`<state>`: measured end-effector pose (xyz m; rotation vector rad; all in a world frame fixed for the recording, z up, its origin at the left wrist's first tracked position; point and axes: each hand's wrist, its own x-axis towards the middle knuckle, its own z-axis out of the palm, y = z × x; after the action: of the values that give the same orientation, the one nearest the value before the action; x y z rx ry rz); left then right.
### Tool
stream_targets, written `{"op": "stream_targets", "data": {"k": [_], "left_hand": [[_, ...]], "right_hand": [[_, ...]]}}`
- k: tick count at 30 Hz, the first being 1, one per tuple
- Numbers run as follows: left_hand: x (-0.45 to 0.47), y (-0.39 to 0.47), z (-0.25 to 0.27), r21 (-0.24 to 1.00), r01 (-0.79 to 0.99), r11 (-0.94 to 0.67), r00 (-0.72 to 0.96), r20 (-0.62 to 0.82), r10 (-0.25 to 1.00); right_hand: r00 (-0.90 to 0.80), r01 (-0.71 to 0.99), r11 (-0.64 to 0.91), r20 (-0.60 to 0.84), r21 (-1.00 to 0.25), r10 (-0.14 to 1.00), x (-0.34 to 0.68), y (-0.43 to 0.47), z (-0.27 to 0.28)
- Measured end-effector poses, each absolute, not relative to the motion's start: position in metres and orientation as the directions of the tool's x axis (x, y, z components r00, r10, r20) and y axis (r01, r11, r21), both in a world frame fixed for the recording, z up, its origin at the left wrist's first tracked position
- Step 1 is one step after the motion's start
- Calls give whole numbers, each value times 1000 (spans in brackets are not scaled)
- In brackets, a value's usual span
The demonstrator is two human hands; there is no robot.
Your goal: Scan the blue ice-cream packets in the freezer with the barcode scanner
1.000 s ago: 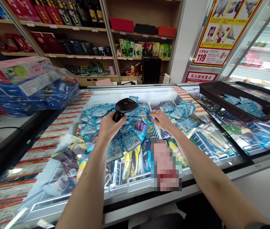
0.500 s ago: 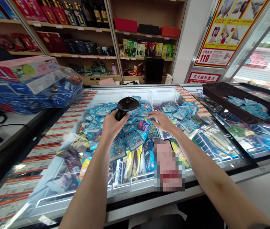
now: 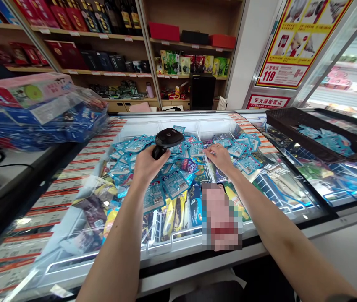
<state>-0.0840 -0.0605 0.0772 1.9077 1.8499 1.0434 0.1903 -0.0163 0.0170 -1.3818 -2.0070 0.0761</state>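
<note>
Ahead of you on the right, the yellow-and-red poster (image 3: 301,46) reads 火警电话, with 119 in big red digits; you can't make out its smaller lines. Just below it, the red sign (image 3: 268,101) gives you 灭火器放置点 in large characters, over a blurred smaller line. You see barcodes and big letters on the blue packets (image 3: 175,184), but no word comes clear. The price strips (image 3: 40,209) to your left and the shelf tags (image 3: 103,36) are too blurred for you to read.
</note>
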Motion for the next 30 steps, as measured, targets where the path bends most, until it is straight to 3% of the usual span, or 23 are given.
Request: {"op": "stream_targets", "data": {"k": [4, 9, 17, 22, 26, 30], "left_hand": [[-83, -61, 78, 639, 757, -133, -72, 285, 956], [-82, -62, 79, 630, 761, -157, -43, 291, 956], [-82, -61, 78, 625, 765, -153, -43, 286, 957], [-82, -62, 78, 631, 759, -157, -33, 279, 960], [-82, -60, 77, 619, 770, -151, -33, 276, 961], [-82, -59, 76, 635, 757, -156, -32, 275, 961]], "right_hand": [[-118, 819, 373, 507, -437, 854, 185, -11, 10], [-200, 853, 382, 455, -354, 868, 177, -1, 0], [-80, 758, 283, 347, -588, 935, 183, 2, 7], [28, 802, 163, 309, -574, 951, 178, 8, 19], [-86, 862, 196, 245, -468, 966, 167, 24, 25], [-195, 843, 252, 167, -476, 966, 165, 38, 29]]}}
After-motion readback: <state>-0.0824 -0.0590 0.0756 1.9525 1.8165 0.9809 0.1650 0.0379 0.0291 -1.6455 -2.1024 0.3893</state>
